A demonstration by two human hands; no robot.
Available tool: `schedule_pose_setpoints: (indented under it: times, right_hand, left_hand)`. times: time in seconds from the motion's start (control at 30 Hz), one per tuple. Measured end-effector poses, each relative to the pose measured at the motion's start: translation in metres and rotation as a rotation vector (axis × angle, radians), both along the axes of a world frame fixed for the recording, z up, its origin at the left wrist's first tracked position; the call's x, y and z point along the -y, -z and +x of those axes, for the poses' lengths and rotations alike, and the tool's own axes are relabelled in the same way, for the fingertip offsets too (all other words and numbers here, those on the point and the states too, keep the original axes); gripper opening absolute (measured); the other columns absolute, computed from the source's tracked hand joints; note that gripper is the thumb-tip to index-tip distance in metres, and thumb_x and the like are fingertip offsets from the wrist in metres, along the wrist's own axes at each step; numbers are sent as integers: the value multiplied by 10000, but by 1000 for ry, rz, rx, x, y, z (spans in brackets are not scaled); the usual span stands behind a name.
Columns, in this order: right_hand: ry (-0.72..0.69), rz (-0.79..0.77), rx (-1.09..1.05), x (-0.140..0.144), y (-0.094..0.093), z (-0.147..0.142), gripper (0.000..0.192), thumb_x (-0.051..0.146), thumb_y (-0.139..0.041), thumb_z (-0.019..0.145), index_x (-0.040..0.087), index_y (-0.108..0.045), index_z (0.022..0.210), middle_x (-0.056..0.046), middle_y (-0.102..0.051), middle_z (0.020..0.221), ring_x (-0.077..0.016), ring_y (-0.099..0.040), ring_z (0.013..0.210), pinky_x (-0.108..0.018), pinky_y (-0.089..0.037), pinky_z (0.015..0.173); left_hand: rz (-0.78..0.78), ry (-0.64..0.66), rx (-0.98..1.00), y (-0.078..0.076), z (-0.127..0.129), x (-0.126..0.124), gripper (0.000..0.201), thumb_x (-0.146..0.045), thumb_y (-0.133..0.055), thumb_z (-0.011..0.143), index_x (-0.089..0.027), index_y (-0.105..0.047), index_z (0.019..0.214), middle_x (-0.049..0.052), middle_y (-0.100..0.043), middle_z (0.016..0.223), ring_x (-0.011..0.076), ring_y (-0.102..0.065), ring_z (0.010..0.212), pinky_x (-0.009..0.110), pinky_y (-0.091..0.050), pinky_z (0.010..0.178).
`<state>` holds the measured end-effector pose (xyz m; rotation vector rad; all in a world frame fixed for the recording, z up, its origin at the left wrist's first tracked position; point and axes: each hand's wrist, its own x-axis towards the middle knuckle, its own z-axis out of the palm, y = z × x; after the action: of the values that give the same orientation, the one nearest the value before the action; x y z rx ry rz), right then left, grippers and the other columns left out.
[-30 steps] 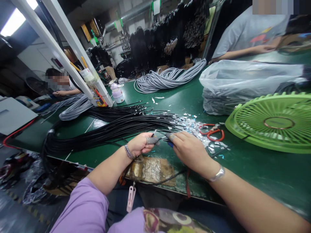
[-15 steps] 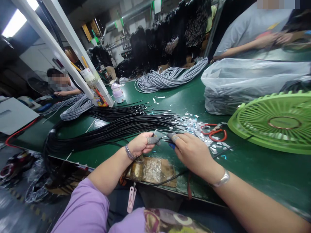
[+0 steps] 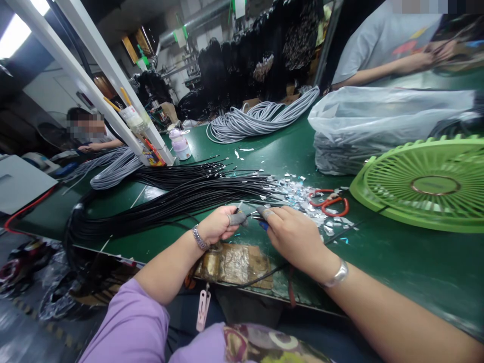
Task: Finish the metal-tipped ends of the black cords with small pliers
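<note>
My left hand (image 3: pixel 223 222) is closed, its thumb and forefinger pinching the end of a black cable (image 3: pixel 245 215); the fingertips wear grey covers. Just to its right, my right hand (image 3: pixel 293 229) is closed round a small tool with a blue handle (image 3: pixel 263 225), its thin metal tip pointing at the cable end. Most of that tool is hidden by my fingers, so its exact kind does not show. Behind my hands lies a thick bundle of black cables (image 3: pixel 181 199), their ends fanned to the right. Scraps of foil (image 3: pixel 298 194) are scattered beyond my right hand.
Red-handled scissors (image 3: pixel 335 205) lie among the scraps. A green fan (image 3: pixel 427 184) and a plastic bag of cables (image 3: pixel 348 128) stand at the right. Grey cable coils (image 3: pixel 260 121) and a bottle (image 3: pixel 180 145) are farther back. Taped cardboard (image 3: pixel 242 264) sits at the table's front edge. Two co-workers sit across.
The whole view has shifted slightly. My hands stay close together at the cable end, with the blue-handled tool still in the right; little else differs.
</note>
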<state>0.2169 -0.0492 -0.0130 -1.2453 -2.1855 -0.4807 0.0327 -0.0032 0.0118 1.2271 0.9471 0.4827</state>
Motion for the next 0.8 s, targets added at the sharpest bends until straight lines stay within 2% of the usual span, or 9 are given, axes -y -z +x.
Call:
schedule_pose_setpoints:
  times: [0.2, 0.63, 0.8]
  right_hand:
    - [26, 1, 2, 0, 0, 0, 204, 34, -479, 760, 149, -642, 802, -69, -660, 698, -201, -545, 659, -298, -376, 636]
    - [5, -9, 13, -1, 0, 0, 231, 24, -457, 773, 138, -650, 826, -85, -660, 704, -211, -546, 657, -313, -381, 630]
    - [-19, -65, -16, -4, 5, 2, 261, 31, -444, 782, 154, -660, 862, -84, -682, 730, -207, -569, 673, -309, -398, 635]
  left_hand:
    - [11, 21, 1, 2, -1, 0, 402, -502, -706, 690, -146, -521, 697, -120, -308, 388, 10, -190, 277, 176, -95, 304]
    - [-41, 16, -8, 0, -2, -1, 410, -496, -733, 669, -148, -517, 685, -118, -306, 383, 6, -186, 282, 168, -91, 300]
    - [-46, 19, -32, 1, -3, -2, 398, -492, -717, 695, -141, -529, 684, -116, -306, 380, 5, -194, 277, 165, -92, 304]
